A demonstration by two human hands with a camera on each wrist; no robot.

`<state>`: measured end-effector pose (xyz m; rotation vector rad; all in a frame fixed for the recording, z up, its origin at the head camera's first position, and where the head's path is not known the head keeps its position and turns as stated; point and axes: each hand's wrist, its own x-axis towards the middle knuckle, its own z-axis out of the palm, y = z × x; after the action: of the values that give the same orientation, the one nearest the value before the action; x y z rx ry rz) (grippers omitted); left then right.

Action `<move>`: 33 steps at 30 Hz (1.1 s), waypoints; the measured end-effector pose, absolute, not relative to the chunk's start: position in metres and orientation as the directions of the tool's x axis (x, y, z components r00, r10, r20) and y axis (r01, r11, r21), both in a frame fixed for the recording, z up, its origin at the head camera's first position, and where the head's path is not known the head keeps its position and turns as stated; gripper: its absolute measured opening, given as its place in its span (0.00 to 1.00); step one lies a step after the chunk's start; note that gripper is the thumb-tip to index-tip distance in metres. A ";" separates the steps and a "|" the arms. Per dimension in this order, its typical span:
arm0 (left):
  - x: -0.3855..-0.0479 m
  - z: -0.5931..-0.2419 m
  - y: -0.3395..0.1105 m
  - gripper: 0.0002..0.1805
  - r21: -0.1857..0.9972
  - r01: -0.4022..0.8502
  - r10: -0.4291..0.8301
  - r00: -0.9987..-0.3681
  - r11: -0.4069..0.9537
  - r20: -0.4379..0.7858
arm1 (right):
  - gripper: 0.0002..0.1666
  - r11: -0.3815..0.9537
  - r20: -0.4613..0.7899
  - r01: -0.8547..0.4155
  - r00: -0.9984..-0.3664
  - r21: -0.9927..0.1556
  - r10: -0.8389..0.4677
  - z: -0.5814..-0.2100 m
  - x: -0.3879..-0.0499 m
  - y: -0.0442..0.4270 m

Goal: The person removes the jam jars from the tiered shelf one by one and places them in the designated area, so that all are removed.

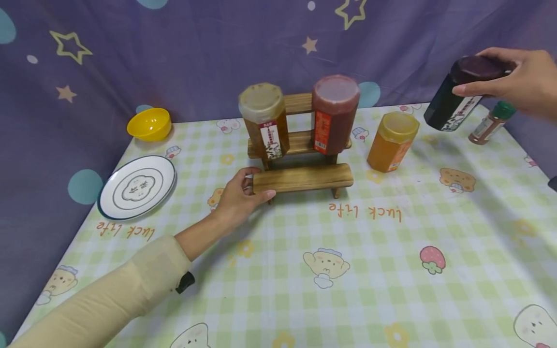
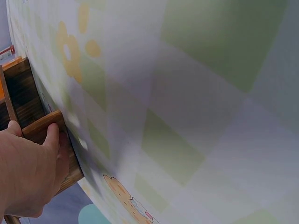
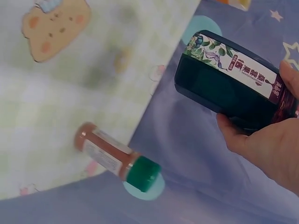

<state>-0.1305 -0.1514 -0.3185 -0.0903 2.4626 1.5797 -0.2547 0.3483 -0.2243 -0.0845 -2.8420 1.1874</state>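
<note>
My left hand (image 1: pixel 238 195) grips the left end of the lowest step of a wooden tiered rack (image 1: pixel 304 178), thumb on the front edge. An amber jar (image 1: pixel 266 121) and a dark red jar (image 1: pixel 335 116) stand on the rack's middle step. Off the table at the back right, my right hand (image 1: pixel 528 82) holds a dark jar (image 1: pixel 450 104) by its lid end, tilted. In the right wrist view, a label with leaves shows on the dark jar (image 3: pixel 229 79). An orange jar (image 1: pixel 393 142) stands on the cloth between the rack and the dark jar.
A spice bottle (image 1: pixel 491 124) with a green cap stands at the back right, below my right hand. On the left are a yellow bowl (image 1: pixel 150 124) and a white plate (image 1: pixel 137 188). Behind the table hangs a purple curtain (image 1: pixel 196 53).
</note>
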 end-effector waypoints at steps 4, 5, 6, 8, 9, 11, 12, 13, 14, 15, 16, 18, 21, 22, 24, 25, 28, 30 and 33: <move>-0.130 -0.318 -0.152 0.36 0.889 -0.166 0.061 -0.975 0.426 -0.212 | 0.49 0.757 -0.009 0.073 -0.996 -0.649 0.089 -0.233 -0.249 0.346; -0.130 -0.319 -0.151 0.36 0.888 -0.166 0.060 -0.976 0.429 -0.211 | 0.50 0.749 -0.021 0.077 -0.996 -0.658 0.083 -0.235 -0.248 0.345; -0.130 -0.319 -0.151 0.36 0.887 -0.167 0.058 -0.976 0.430 -0.212 | 0.50 0.756 -0.029 0.075 -0.997 -0.650 0.074 -0.238 -0.247 0.346; -0.130 -0.319 -0.151 0.36 0.887 -0.171 0.054 -0.975 0.430 -0.214 | 0.51 0.770 -0.049 0.079 -0.997 -0.633 0.062 -0.243 -0.246 0.346; -0.130 -0.319 -0.152 0.36 0.886 -0.174 0.051 -0.975 0.430 -0.216 | 0.51 0.764 -0.058 0.083 -0.997 -0.640 0.059 -0.245 -0.245 0.346; -0.130 -0.319 -0.152 0.36 0.884 -0.178 0.047 -0.975 0.433 -0.219 | 0.51 0.727 -0.072 0.090 -0.996 -0.681 0.055 -0.251 -0.244 0.345; -0.129 -0.319 -0.152 0.36 0.884 -0.179 0.046 -0.974 0.432 -0.220 | 0.51 0.723 -0.076 0.092 -0.996 -0.685 0.055 -0.253 -0.243 0.344; -0.129 -0.319 -0.152 0.37 0.885 -0.180 0.044 -0.974 0.430 -0.220 | 0.51 0.705 -0.078 0.092 -0.996 -0.703 0.051 -0.256 -0.243 0.343; -0.129 -0.319 -0.152 0.37 0.884 -0.180 0.046 -0.974 0.431 -0.220 | 0.50 0.673 -0.082 0.090 -0.996 -0.734 0.045 -0.258 -0.242 0.341; -0.129 -0.319 -0.152 0.37 0.885 -0.180 0.046 -0.974 0.430 -0.220 | 0.49 0.646 -0.083 0.087 -0.996 -0.758 0.037 -0.261 -0.242 0.340; -0.130 -0.320 -0.153 0.37 0.885 -0.177 0.048 -0.975 0.431 -0.218 | 0.49 0.635 -0.079 0.078 -0.996 -0.769 0.027 -0.263 -0.241 0.339; -0.130 -0.320 -0.152 0.37 0.886 -0.178 0.048 -0.975 0.428 -0.219 | 0.49 0.624 -0.081 0.069 -0.997 -0.778 0.010 -0.266 -0.239 0.338; -0.130 -0.320 -0.152 0.36 0.886 -0.180 0.046 -0.974 0.427 -0.220 | 0.49 0.601 -0.102 0.079 -0.995 -0.795 -0.005 -0.269 -0.237 0.338; -0.130 -0.320 -0.152 0.36 0.886 -0.179 0.046 -0.975 0.428 -0.220 | 0.49 0.593 -0.107 0.086 -0.994 -0.801 -0.001 -0.269 -0.236 0.338; -0.130 -0.319 -0.152 0.36 0.886 -0.179 0.045 -0.975 0.428 -0.219 | 0.49 0.583 -0.123 0.101 -0.992 -0.806 0.002 -0.271 -0.236 0.337; -0.130 -0.319 -0.152 0.36 0.886 -0.179 0.046 -0.975 0.428 -0.219 | 0.49 0.581 -0.127 0.106 -0.992 -0.807 0.005 -0.272 -0.235 0.337; -0.131 -0.319 -0.152 0.36 0.886 -0.177 0.047 -0.975 0.430 -0.217 | 0.48 0.614 -0.124 0.111 -0.992 -0.782 0.021 -0.277 -0.235 0.336; -0.131 -0.319 -0.152 0.36 0.887 -0.175 0.052 -0.975 0.428 -0.217 | 0.51 0.656 -0.124 0.107 -0.992 -0.747 0.021 -0.279 -0.233 0.335; -0.131 -0.318 -0.151 0.37 0.891 -0.172 0.060 -0.975 0.421 -0.216 | 0.56 0.697 -0.132 0.104 -0.991 -0.710 0.014 -0.283 -0.231 0.334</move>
<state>-0.1305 -0.1510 -0.3181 -0.0986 2.4601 1.5803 -0.2306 0.3341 -0.2831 -0.1049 -3.0002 1.2662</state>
